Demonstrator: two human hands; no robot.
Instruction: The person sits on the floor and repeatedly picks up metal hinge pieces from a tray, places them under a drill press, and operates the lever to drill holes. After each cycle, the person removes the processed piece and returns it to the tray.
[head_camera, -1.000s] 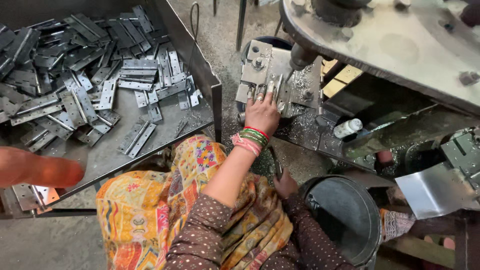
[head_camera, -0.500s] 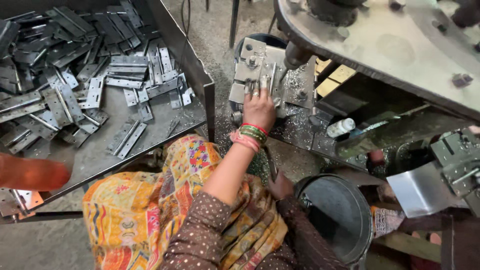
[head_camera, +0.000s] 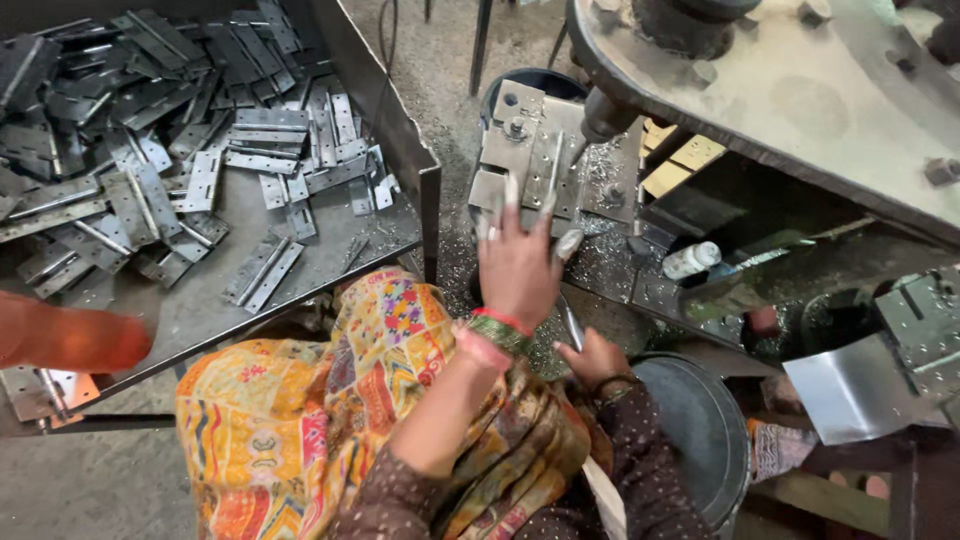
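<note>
My left hand (head_camera: 517, 262) hovers with fingers spread just in front of a grey steel jig (head_camera: 530, 150), fingertips at its near edge, holding nothing. The jig sits under a drill spindle (head_camera: 606, 115), with metal shavings around it. Lower down, my right hand (head_camera: 594, 360) is curled around the end of a thin shiny metal rod (head_camera: 570, 318), beside the rim of a dark bucket (head_camera: 700, 430). Red and green bangles ring my left wrist. A patterned yellow-orange cloth covers my lap (head_camera: 300, 420).
A large steel tray (head_camera: 425, 180) on the left holds several flat hinge plates (head_camera: 200, 180). An orange-clad limb (head_camera: 70, 340) juts in at the left edge. The drill press table (head_camera: 800, 110) overhangs top right. A small white bottle (head_camera: 692, 260) and a bent steel sheet (head_camera: 850, 390) lie right.
My left hand has pulled back from the jig toward me and spread its fingers. The view has shifted slightly; my right hand and the rod show more fully.
</note>
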